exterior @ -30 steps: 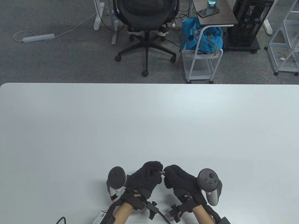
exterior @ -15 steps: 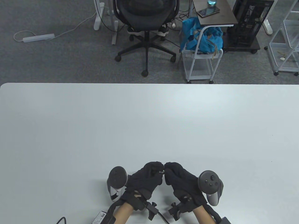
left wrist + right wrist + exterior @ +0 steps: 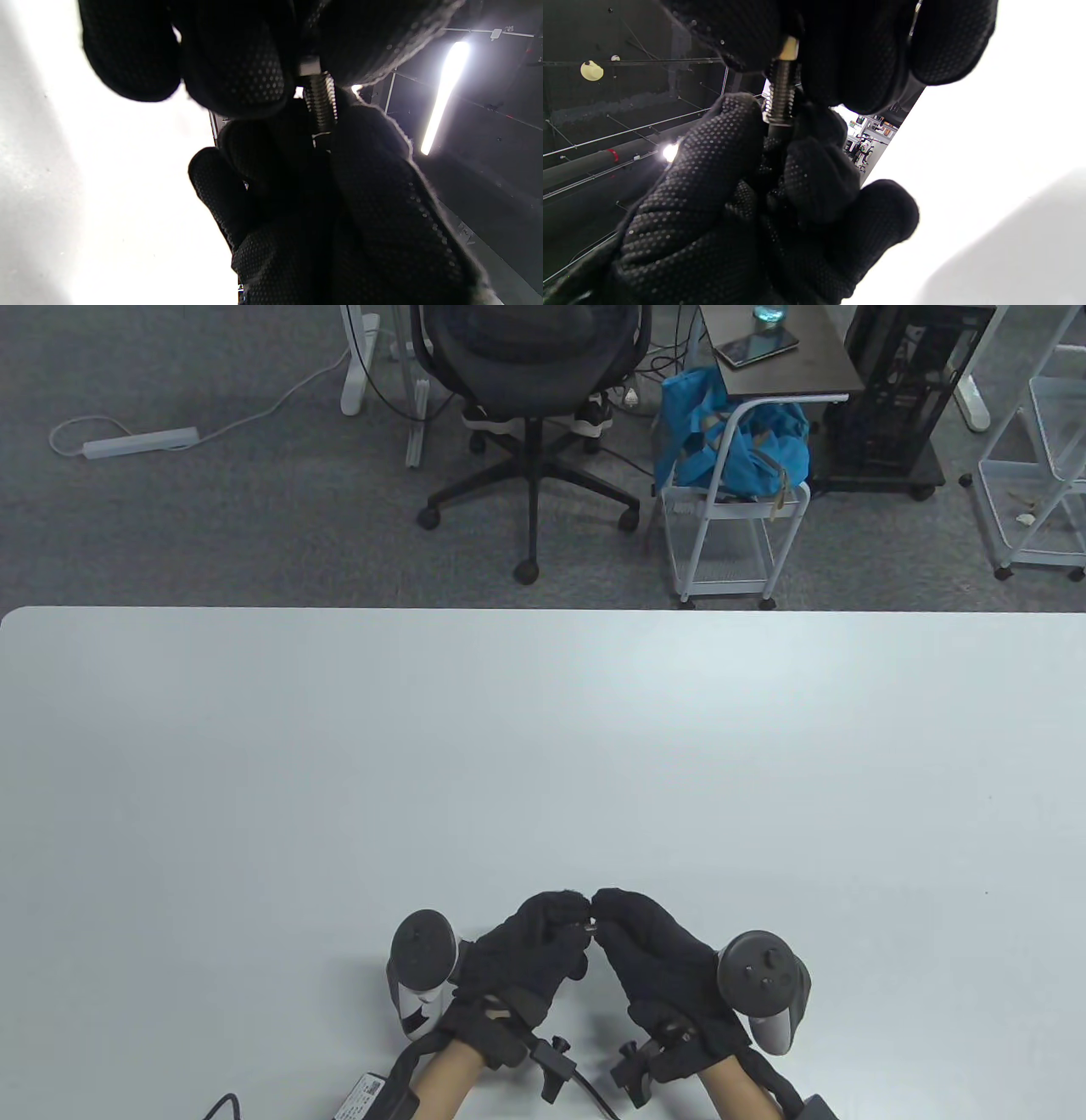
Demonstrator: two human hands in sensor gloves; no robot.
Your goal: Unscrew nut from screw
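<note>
**Screw pinched between both hands near the tabletop's front edge**

The screw (image 3: 587, 929) runs between the two grips, its nut (image 3: 789, 47) at one end. The left hand (image 3: 530, 954) and right hand (image 3: 657, 963) each clamp fingertips on it, just above the tabletop (image 3: 543, 746), whose wide surface stretches away ahead and to both sides.

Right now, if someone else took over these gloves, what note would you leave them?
Left hand: grips the screw by its lower end, threads exposed.
Right hand: fingertips pinch the nut at the screw's other end.
Both are held just above the table, near its front edge.
Done: grip set; nut is at the shaft's end.
Left: spin the nut fully off; it looks still threaded on.
</note>
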